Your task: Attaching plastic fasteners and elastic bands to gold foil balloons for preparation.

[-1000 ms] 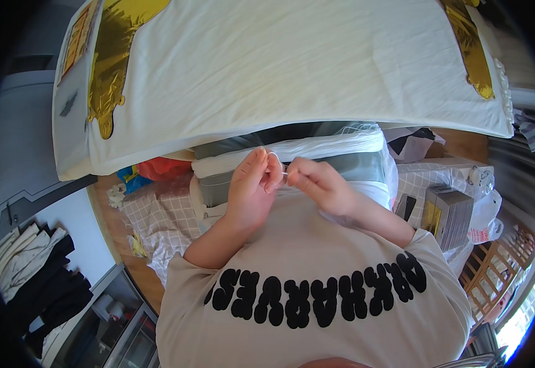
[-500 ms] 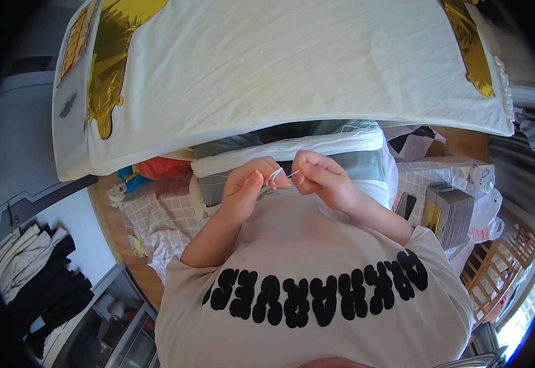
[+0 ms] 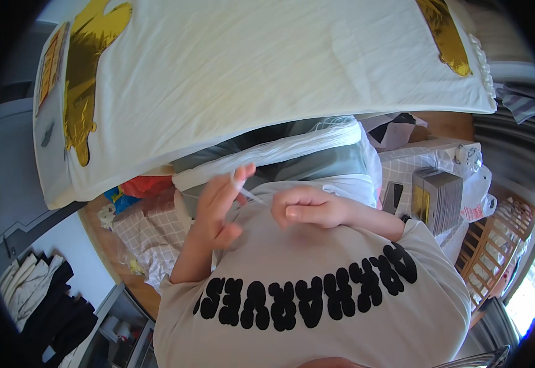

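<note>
A white string point(image 3: 252, 196) runs slantwise between my two hands, in front of my chest. My left hand point(image 3: 214, 208) is raised with its fingers stretched apart, slightly blurred, and the string passes around its upper fingers. Level with it, my right hand point(image 3: 309, 207) is closed, the thumb folded against the curled fingers, at the other end of the string. Where the string enters that hand is hidden. Beyond both hands, a thick bundle of white strings point(image 3: 304, 143) lies across my lap, over grey-green cloth.
A bed or table with a cream cover point(image 3: 267, 67) and gold foil pieces point(image 3: 82, 86) fills the far side. At my right are a phone point(image 3: 392, 197), a stack of grey cards point(image 3: 442, 199) and a plastic bag point(image 3: 477, 196). Red plastic point(image 3: 151, 186) lies at the left.
My hands have moved from close together to farther apart. The left fingers have gone from pinched to stretched out, and the right hand has come lower. The whole view has tilted slightly.
</note>
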`<state>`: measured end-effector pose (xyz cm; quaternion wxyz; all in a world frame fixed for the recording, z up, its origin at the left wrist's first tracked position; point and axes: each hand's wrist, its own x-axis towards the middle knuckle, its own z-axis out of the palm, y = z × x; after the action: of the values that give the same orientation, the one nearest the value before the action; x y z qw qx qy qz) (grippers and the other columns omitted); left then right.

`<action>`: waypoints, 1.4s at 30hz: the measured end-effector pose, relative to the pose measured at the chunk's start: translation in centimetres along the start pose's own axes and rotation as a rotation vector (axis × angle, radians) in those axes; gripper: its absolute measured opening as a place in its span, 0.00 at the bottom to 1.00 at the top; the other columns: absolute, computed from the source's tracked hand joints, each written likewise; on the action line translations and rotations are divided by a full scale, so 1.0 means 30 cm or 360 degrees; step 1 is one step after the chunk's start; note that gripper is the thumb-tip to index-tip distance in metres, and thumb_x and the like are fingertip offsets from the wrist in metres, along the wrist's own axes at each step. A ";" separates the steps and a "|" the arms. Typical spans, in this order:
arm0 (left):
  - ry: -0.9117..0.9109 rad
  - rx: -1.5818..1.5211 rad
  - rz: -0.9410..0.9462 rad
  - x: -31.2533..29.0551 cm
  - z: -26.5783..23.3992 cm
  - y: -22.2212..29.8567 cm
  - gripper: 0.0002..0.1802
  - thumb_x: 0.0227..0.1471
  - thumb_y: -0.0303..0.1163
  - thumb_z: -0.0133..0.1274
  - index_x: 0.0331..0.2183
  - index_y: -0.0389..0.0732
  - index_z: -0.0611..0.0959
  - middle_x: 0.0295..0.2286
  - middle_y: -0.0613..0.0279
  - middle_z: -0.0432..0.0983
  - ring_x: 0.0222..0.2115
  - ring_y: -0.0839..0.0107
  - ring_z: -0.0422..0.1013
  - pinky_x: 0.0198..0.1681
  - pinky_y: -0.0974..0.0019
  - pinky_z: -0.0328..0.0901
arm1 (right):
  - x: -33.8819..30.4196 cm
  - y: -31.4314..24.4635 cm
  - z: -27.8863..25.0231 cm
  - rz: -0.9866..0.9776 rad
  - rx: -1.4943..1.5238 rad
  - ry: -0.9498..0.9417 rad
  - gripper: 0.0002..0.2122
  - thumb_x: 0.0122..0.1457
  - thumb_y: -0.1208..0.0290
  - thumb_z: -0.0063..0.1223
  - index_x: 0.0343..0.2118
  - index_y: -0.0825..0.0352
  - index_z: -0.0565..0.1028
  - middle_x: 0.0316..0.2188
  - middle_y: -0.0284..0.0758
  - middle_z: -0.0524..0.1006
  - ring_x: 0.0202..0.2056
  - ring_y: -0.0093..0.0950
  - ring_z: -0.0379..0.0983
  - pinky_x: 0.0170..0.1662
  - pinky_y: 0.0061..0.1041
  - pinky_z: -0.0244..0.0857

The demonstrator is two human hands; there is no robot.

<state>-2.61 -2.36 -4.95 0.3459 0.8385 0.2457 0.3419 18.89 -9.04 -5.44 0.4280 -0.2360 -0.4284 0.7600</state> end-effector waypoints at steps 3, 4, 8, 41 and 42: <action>-0.0040 -0.2261 -0.0446 -0.045 0.012 0.067 0.35 0.58 0.60 0.35 0.46 0.38 0.77 0.31 0.59 0.73 0.20 0.68 0.66 0.27 0.63 0.59 | -0.015 0.022 -0.014 0.0052 0.0147 -0.0046 0.15 0.66 0.60 0.40 0.28 0.67 0.68 0.24 0.30 0.65 0.28 0.23 0.59 0.34 0.23 0.54; -0.0049 -0.2273 -0.0438 -0.040 0.005 0.027 0.35 0.58 0.60 0.35 0.46 0.38 0.77 0.31 0.59 0.73 0.20 0.68 0.66 0.27 0.63 0.59 | -0.015 0.025 -0.018 -0.0034 0.0310 -0.0043 0.15 0.66 0.61 0.40 0.28 0.67 0.68 0.25 0.30 0.66 0.28 0.23 0.60 0.35 0.23 0.55; -0.0276 -0.0172 0.0245 0.031 0.019 -0.021 0.36 0.59 0.59 0.33 0.42 0.35 0.78 0.31 0.58 0.75 0.20 0.70 0.65 0.26 0.68 0.60 | -0.029 -0.054 0.000 -0.0079 0.0289 -0.0082 0.13 0.65 0.64 0.42 0.28 0.69 0.67 0.25 0.30 0.66 0.29 0.23 0.61 0.35 0.24 0.56; 0.0113 -0.0182 -0.0055 0.124 0.082 0.072 0.35 0.56 0.63 0.37 0.22 0.39 0.78 0.22 0.63 0.75 0.18 0.67 0.65 0.26 0.62 0.59 | -0.035 -0.080 -0.016 -0.0194 -0.0006 -0.0103 0.10 0.57 0.77 0.45 0.19 0.70 0.65 0.17 0.28 0.64 0.19 0.18 0.58 0.23 0.21 0.51; 0.0120 -0.0180 -0.0038 0.107 0.090 0.073 0.35 0.56 0.63 0.37 0.22 0.39 0.78 0.22 0.63 0.75 0.18 0.67 0.65 0.26 0.62 0.59 | -0.030 -0.081 -0.017 -0.0142 -0.0060 -0.0094 0.11 0.57 0.76 0.45 0.19 0.70 0.65 0.17 0.28 0.64 0.19 0.18 0.58 0.23 0.21 0.50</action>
<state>1.86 -2.81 -3.44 0.3873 0.8013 0.2487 0.3823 20.80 -8.93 -3.65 0.4440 -0.2020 -0.4651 0.7387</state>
